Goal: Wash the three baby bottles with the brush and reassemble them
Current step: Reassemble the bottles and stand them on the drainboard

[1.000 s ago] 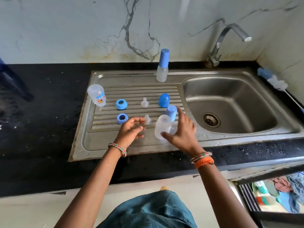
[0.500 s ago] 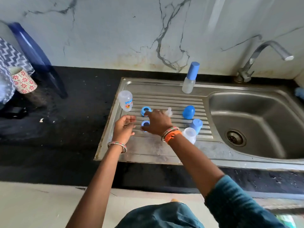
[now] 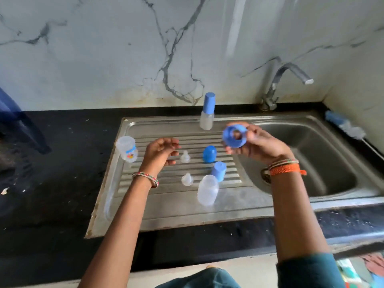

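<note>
My right hand (image 3: 256, 145) holds a blue screw ring (image 3: 234, 136) up above the drainboard (image 3: 166, 206), its opening turned toward me. My left hand (image 3: 160, 153) hovers over the ribs with loosely curled fingers and holds nothing. Two clear teats (image 3: 185, 157) (image 3: 187, 179) lie on the ribs. A round blue cap (image 3: 209, 154) and a taller blue cap (image 3: 219, 171) stand near an open clear bottle (image 3: 207, 190). Another open bottle with a printed label (image 3: 126, 149) sits at the left. An assembled bottle with a blue cap (image 3: 207, 113) stands at the back.
The sink basin (image 3: 324, 163) is on the right, with the tap (image 3: 280, 86) above it. A bottle brush (image 3: 347, 127) lies on the black counter (image 3: 52, 173) at the far right by the wall. A dark blue object (image 3: 18, 125) leans at the left edge.
My right hand picked up a blue ring from the left of the drainboard and lifted it to the right. My left hand rose slightly. The view shifted right.
</note>
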The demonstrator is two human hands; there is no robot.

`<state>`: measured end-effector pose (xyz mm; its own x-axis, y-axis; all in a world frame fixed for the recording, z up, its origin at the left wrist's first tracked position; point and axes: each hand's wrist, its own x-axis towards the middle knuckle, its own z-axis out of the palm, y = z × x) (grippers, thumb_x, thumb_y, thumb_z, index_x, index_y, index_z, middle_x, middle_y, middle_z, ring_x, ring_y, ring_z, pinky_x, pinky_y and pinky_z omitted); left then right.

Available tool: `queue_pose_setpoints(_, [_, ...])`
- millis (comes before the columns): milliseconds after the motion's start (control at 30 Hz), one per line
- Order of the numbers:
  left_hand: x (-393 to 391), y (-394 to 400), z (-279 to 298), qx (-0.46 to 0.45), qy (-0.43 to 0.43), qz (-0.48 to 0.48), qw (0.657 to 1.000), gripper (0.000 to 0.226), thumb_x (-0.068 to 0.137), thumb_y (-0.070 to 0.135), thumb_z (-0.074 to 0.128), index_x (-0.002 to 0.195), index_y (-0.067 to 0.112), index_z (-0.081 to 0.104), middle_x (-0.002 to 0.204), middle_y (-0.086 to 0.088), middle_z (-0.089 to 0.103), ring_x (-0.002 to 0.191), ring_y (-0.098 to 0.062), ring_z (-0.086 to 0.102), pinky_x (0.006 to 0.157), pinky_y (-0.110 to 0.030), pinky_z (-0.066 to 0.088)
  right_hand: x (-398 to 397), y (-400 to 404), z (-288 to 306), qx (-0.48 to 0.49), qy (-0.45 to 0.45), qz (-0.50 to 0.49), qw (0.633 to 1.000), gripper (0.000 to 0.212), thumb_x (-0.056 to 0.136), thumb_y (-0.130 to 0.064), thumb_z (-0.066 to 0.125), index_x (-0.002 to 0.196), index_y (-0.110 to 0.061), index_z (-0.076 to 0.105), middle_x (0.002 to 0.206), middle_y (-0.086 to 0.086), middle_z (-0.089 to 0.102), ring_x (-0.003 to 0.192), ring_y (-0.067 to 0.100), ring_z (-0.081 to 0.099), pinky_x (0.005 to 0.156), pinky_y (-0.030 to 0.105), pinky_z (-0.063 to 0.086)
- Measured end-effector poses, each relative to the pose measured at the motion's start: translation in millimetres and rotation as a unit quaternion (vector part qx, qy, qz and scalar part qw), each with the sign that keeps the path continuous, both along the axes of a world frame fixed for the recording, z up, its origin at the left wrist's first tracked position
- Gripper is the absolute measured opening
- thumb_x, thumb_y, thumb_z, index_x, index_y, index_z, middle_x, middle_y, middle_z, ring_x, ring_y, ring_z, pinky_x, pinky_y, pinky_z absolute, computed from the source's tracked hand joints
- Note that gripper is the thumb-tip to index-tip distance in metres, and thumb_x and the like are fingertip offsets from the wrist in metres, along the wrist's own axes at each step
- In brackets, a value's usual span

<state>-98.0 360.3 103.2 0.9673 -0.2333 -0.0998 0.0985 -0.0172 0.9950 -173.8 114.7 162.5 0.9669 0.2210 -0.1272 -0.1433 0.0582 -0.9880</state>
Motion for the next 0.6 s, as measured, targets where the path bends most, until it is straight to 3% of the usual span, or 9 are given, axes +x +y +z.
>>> queue_pose_setpoints(67, [-0.3,-30.4,5.5,-0.005,0.000,-0.041,0.999,0.028,0.094,-0.001,0.046,0.085,0.019,0.063,0.072,0.008,0.069,0.060,-0.003,0.061,0.053,-0.020,0.051,-3.4,-37.8,-32.6,-0.277,0.065,-0.219,0.933,0.042,0.070,-0.035,0.082,0.100,-0.007,0.071,0.098,0.012,0.068,0.094,0.026,0.064,0.075,0.022,0.051])
queue_pose_setpoints(133, [-2.2,-55.4,7.2,0.005,-0.003,-0.077,0.997,0.029,0.094,-0.001,0.045,0.085,0.020,0.063,0.068,0.011,0.070,0.060,-0.002,0.061,0.054,-0.021,0.050,-13.0,-60.0,-57.7,-0.476,0.097,-0.432,0.760,0.046,0.073,-0.032,0.081,0.104,-0.002,0.065,0.106,0.018,0.066,0.105,0.032,0.058,0.087,0.033,0.045])
queue_pose_setpoints(167, [-1.9,-64.6,9.5,0.006,-0.007,-0.087,0.996,0.029,0.094,-0.001,0.045,0.085,0.021,0.063,0.068,0.012,0.070,0.060,-0.002,0.061,0.056,-0.022,0.050,-12.9,-62.4,-55.0,-0.447,0.071,-0.476,0.754,0.049,0.070,-0.034,0.083,0.103,-0.003,0.066,0.103,0.015,0.067,0.103,0.031,0.060,0.088,0.034,0.045])
queue_pose_setpoints(267, [-0.8,-87.6,14.2,0.005,0.001,-0.124,0.992,0.029,0.093,0.001,0.047,0.085,0.022,0.064,0.072,0.012,0.071,0.067,-0.005,0.063,0.061,-0.025,0.051,-26.3,-70.9,-31.1,-0.088,-0.055,-0.323,0.941,0.054,0.059,-0.043,0.087,0.096,-0.009,0.066,0.084,0.005,0.071,0.078,0.017,0.068,0.079,0.032,0.057])
queue_pose_setpoints(300, [-2.5,-92.3,16.2,0.001,0.010,-0.134,0.991,0.028,0.093,0.001,0.048,0.086,0.022,0.065,0.073,0.011,0.071,0.068,-0.006,0.063,0.060,-0.025,0.051,-33.6,-67.2,-29.0,-0.062,-0.074,-0.277,0.956,0.047,0.065,-0.038,0.084,0.097,-0.008,0.065,0.084,0.005,0.071,0.075,0.015,0.068,0.076,0.030,0.057])
queue_pose_setpoints(367, [-9.9,-99.2,17.6,-0.025,0.030,-0.159,0.987,0.027,0.095,0.002,0.046,0.087,0.020,0.064,0.073,0.010,0.071,0.067,-0.006,0.063,0.058,-0.022,0.051,-33.7,-62.3,-39.8,-0.124,-0.055,-0.320,0.938,0.035,0.077,-0.028,0.075,0.100,-0.004,0.065,0.084,0.006,0.071,0.074,0.015,0.066,0.072,0.022,0.053])
queue_pose_setpoints(433, [-19.5,-102.3,17.4,-0.057,0.062,-0.165,0.983,0.026,0.097,0.004,0.041,0.091,0.017,0.063,0.076,0.006,0.071,0.068,-0.009,0.064,0.058,-0.021,0.052,-26.7,-49.1,-56.7,-0.267,-0.026,-0.499,0.824,0.035,0.076,-0.026,0.077,0.101,-0.004,0.064,0.086,0.008,0.069,0.079,0.021,0.064,0.071,0.025,0.047])
queue_pose_setpoints(467, [-24.2,-103.2,14.6,-0.070,0.078,-0.164,0.981,0.025,0.099,0.007,0.039,0.095,0.015,0.062,0.081,0.003,0.069,0.067,-0.009,0.065,0.058,-0.021,0.053,-23.6,-40.6,-60.7,-0.234,-0.041,-0.545,0.804,0.033,0.076,-0.023,0.079,0.099,-0.006,0.062,0.087,0.009,0.068,0.081,0.022,0.064,0.073,0.028,0.047])
queue_pose_setpoints(600, [-27.4,-92.9,8.0,-0.153,0.195,-0.178,0.952,0.032,0.102,0.029,0.034,0.108,0.010,0.059,0.094,-0.009,0.066,0.072,-0.013,0.070,0.067,-0.025,0.056,-10.3,9.8,-48.0,-0.004,-0.131,-0.427,0.895,0.034,0.080,0.001,0.072,0.092,-0.017,0.045,0.091,0.011,0.059,0.080,0.016,0.059,0.072,0.023,0.050])
